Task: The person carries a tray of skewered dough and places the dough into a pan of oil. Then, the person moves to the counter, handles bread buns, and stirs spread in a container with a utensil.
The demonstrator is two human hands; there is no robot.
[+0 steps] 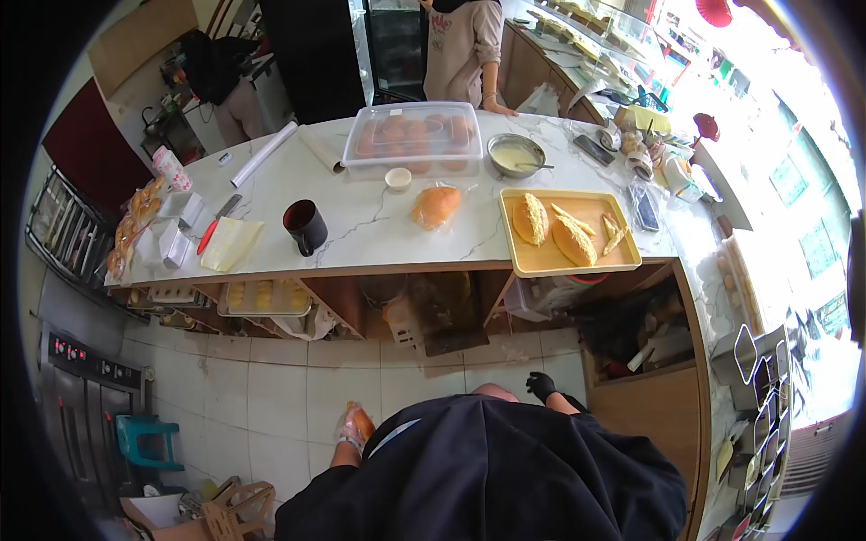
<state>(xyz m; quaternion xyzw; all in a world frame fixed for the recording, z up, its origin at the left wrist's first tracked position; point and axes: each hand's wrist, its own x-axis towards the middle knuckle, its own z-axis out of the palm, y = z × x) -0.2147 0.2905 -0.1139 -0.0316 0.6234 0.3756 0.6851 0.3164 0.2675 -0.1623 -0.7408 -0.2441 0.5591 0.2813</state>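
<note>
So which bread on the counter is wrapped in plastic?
The single bagged bun lying on the bare marble, between the black mug and the yellow tray. The tray's breads are unwrapped and split open.

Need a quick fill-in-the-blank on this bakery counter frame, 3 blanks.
1. The left hand holds a wrapped ____.
2. The split buns lie on a ____ tray.
3. The dark mug stands on the ____ counter.

Missing words: bun; yellow; marble
</note>
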